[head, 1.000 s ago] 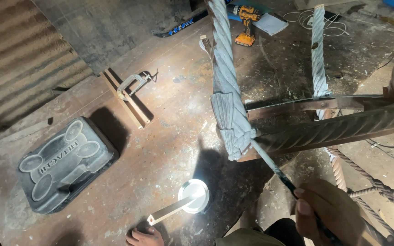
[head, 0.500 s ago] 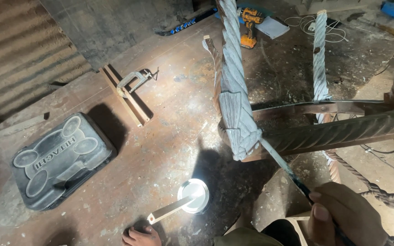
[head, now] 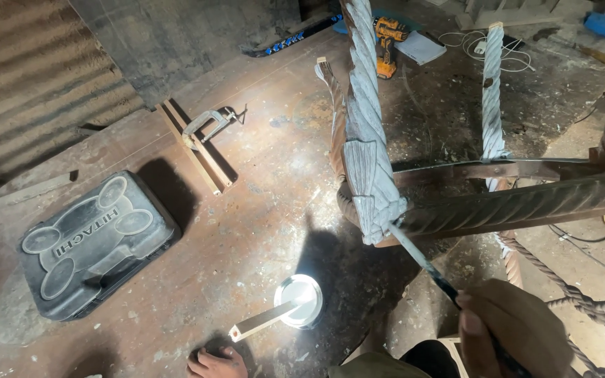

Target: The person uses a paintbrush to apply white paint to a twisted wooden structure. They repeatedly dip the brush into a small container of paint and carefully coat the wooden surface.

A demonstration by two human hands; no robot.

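Clearly a painting step is in hand: the right hand (head: 516, 329), lower right of the frame, is closed around a thin brush (head: 421, 259) whose tip touches the grey-coated lower end of the twisted carved post (head: 371, 161) at centre. The left hand is out of view. Bare brown wood remains beside the grey, so the next stroke likely needs steady, light pressure there.

Tool case (head: 92, 245) left of round lid (head: 301, 299)
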